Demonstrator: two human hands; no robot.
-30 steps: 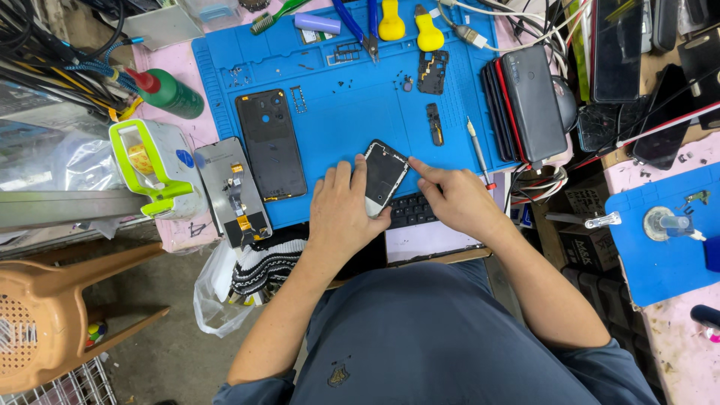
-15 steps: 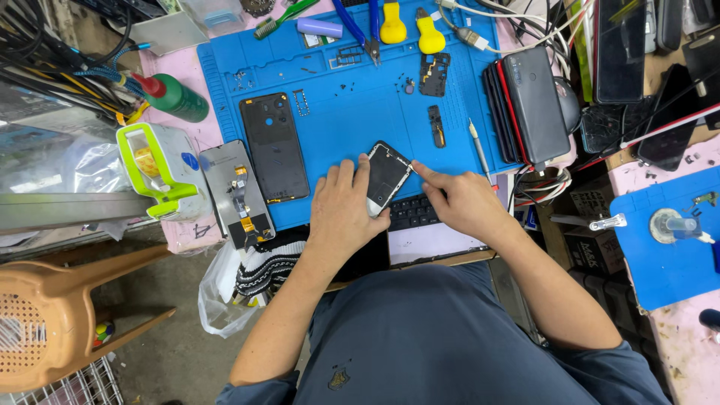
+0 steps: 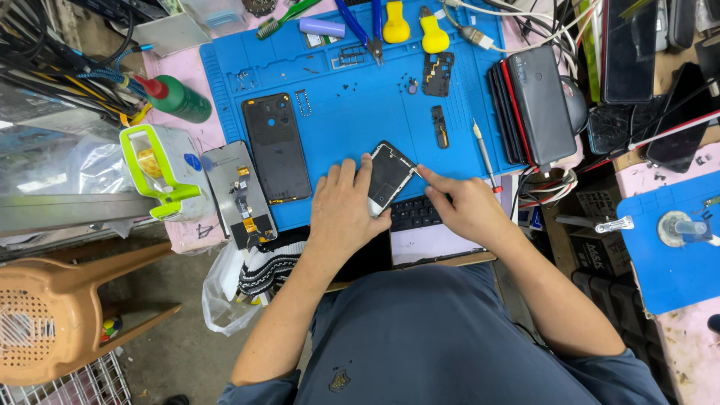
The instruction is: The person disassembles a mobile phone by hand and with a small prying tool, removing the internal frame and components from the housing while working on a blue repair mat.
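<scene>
On the blue mat (image 3: pixel 360 127) at our cluttered bench, our left hand (image 3: pixel 341 206) clamps the opened phone (image 3: pixel 390 176) while right fingertips (image 3: pixel 426 174) press its edge; the back cover (image 3: pixel 276 148) and screen (image 3: pixel 240 193) lie removed, 2 parts unfitted.

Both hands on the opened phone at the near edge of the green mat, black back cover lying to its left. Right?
Not quite: the mat is blue, not green, as the head view shows. The rest holds: the left hand and right hand are both on the opened phone at the mat's near edge, and the black back cover lies to its left.
</scene>
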